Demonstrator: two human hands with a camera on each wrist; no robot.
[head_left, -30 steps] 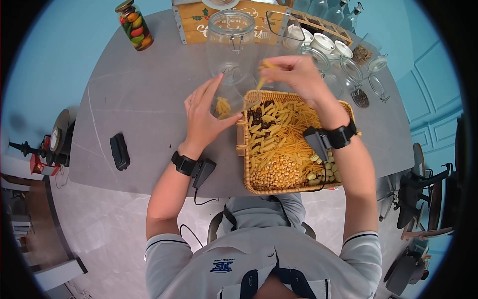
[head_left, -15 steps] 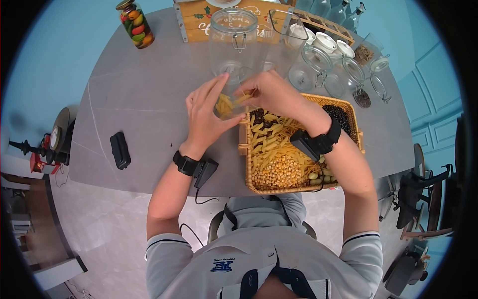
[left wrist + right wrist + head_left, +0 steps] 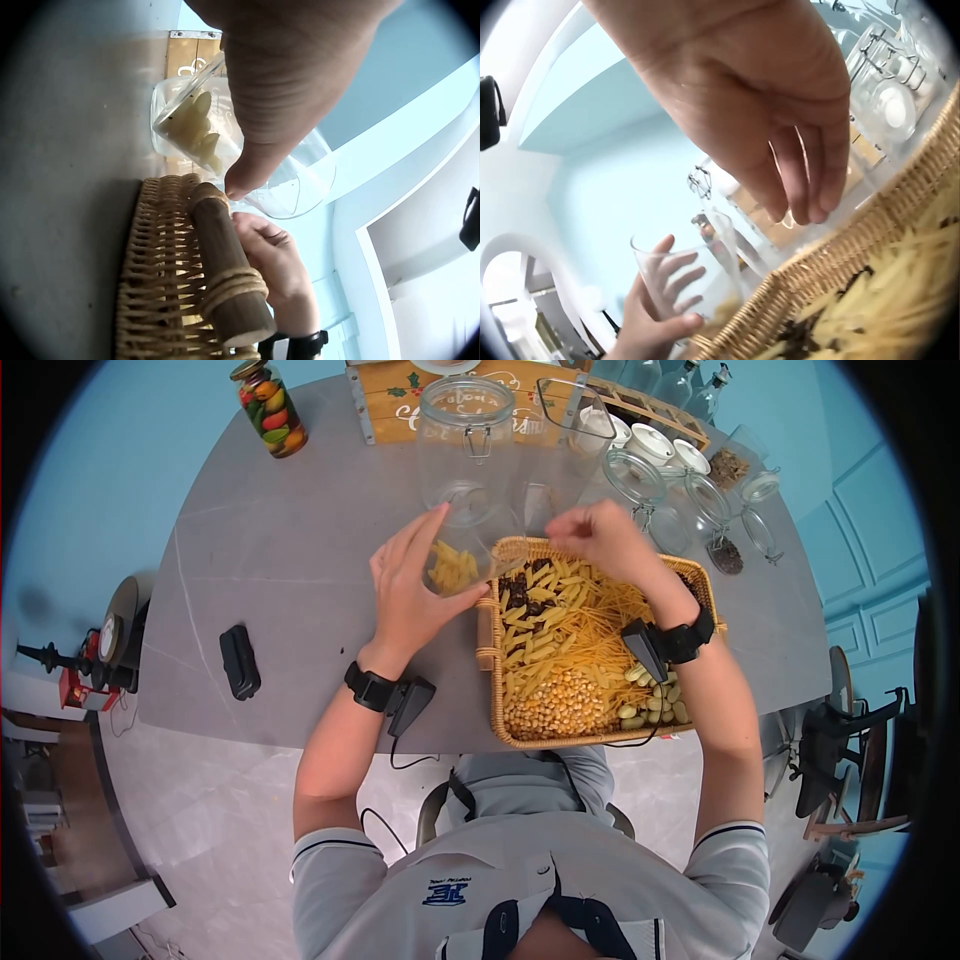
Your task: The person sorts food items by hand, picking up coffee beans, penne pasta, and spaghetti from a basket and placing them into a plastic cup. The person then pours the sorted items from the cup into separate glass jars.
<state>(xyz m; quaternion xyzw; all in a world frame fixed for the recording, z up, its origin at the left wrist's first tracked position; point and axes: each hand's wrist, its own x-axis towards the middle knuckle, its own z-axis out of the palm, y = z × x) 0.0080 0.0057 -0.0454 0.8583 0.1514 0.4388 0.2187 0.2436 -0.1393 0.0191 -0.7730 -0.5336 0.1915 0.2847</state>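
Observation:
My left hand [image 3: 408, 585] grips a clear glass jar [image 3: 482, 552], thumb on the near side and fingers along the far side. The jar leans with its mouth towards the basket, and several pieces of penne [image 3: 193, 129] lie at its bottom. Over the back part of the wicker basket [image 3: 493, 705] hovers my right hand [image 3: 603, 540]. Its fingers [image 3: 810, 176] hang loosely bent with nothing between them. Below it, the basket holds loose penne [image 3: 545, 645], thin noodle strips [image 3: 590, 625], corn kernels [image 3: 555, 705] and pale beans [image 3: 655, 705].
Behind the left hand stands a large clip-top jar [image 3: 465, 455] before a wooden crate [image 3: 395, 405]. More glass jars [image 3: 632, 480] and white lidded pots [image 3: 650, 445] line the back right. A jar of colourful fruit [image 3: 272, 415] and a black case [image 3: 240, 662] are at the left.
My right hand carried penne to the jar's mouth, reached in, then drew back right over the basket without it. More penne lies in the jar. The left hand keeps its hold.

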